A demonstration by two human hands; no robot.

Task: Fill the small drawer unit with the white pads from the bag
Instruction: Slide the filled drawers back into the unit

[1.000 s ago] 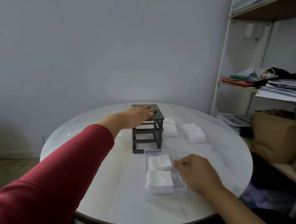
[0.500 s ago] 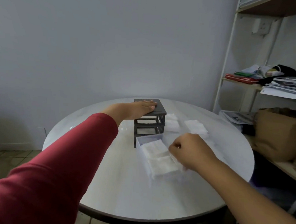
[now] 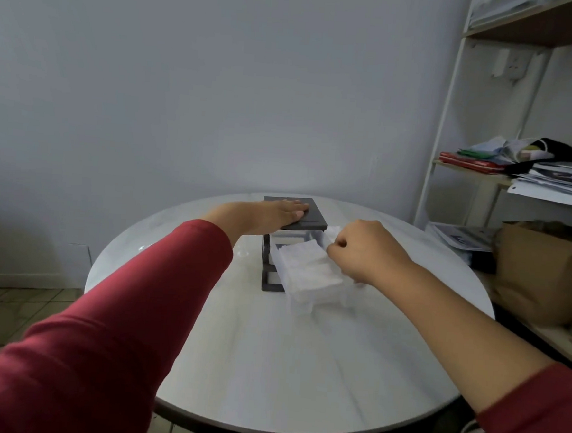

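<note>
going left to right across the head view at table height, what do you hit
left hand flat on the dark drawer unit → clear drawer with white pads in it → right hand gripping that drawer → brown box beside the table

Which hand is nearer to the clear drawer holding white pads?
Right. The right hand grips the clear drawer; the left hand rests on top of the dark frame.

Dim, cool light. A faint bright patch sits on the wall [image 3: 281,155] at twelve o'clock. The tabletop [image 3: 302,368] shows soft sheen. The shelf [image 3: 440,135] at three o'clock bows; the drawer [image 3: 306,306] is motion-blurred.
</note>
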